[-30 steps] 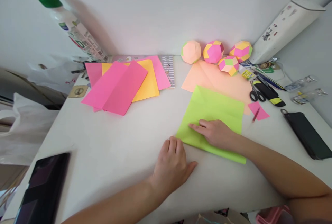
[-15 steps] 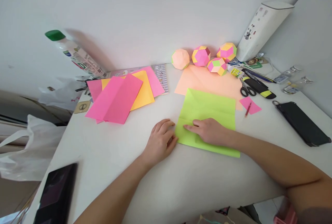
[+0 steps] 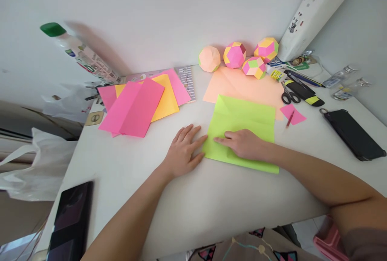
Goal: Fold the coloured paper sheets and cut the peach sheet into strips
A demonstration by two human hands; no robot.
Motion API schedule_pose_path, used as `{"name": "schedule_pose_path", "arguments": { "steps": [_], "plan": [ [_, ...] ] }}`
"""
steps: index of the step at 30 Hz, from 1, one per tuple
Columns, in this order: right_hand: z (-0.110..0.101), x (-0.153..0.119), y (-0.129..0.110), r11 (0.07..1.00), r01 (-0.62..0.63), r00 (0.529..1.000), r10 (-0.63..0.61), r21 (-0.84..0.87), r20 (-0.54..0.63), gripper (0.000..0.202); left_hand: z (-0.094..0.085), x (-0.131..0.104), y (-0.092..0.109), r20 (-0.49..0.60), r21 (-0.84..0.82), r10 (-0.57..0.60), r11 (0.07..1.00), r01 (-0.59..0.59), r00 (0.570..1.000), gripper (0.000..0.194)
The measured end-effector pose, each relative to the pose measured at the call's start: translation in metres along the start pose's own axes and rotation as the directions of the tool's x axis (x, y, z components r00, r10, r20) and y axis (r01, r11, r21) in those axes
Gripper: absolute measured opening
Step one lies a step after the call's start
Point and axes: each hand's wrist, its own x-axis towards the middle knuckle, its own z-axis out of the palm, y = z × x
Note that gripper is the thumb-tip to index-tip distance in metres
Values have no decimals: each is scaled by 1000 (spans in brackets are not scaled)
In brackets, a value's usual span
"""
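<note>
A sheet of lime green paper [image 3: 246,109] with faint crease lines lies on the white table. At its left edge rests my left hand [image 3: 183,152], palm down with fingers spread; its thumb and forefinger touch or nearly touch the paper's edge. My right hand [image 3: 242,144] lies on the sheet, forefinger stretched out to the left and pressed on the paper, thumb apart. The other fingers of that hand curl under and are partly hidden. Neither hand grips anything. Behind the green sheet, partly under it, is a peach paper sheet [image 3: 232,83].
Several folded paper balls [image 3: 235,55] line the wall. Pink paper [image 3: 142,107] and orange paper [image 3: 171,99] lie at left. To the right are scissors [image 3: 290,96], a pencil stub [image 3: 290,118], a black pouch [image 3: 352,134] and glass bottles [image 3: 341,76]. A black case [image 3: 71,220] sits near left.
My left hand's fingers have spread and straightened beside the paper's edge. My right hand stays on the green sheet. The whole view has shifted slightly, so things appear higher.
</note>
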Motion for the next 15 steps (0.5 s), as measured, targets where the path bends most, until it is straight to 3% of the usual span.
{"name": "schedule_pose_path", "arguments": {
  "steps": [8, 12, 15],
  "plan": [
    [0, 1, 3, 1000, -8, 1000, 8, 25, -25, 56, -1, -1, -6, 92, 32, 17, 999, -20, 996, 52],
    [-20, -10, 3, 995, -17, 999, 22, 102, -43, 38, -2, -1, -5, 75, 47, 19, 999, -23, 997, 53],
    [-42, -26, -12, 996, -87, 987, 84, -15, -139, 36, -2, -1, -4, 69, 59, 25, 998, -29, 997, 53]
  ]
}}
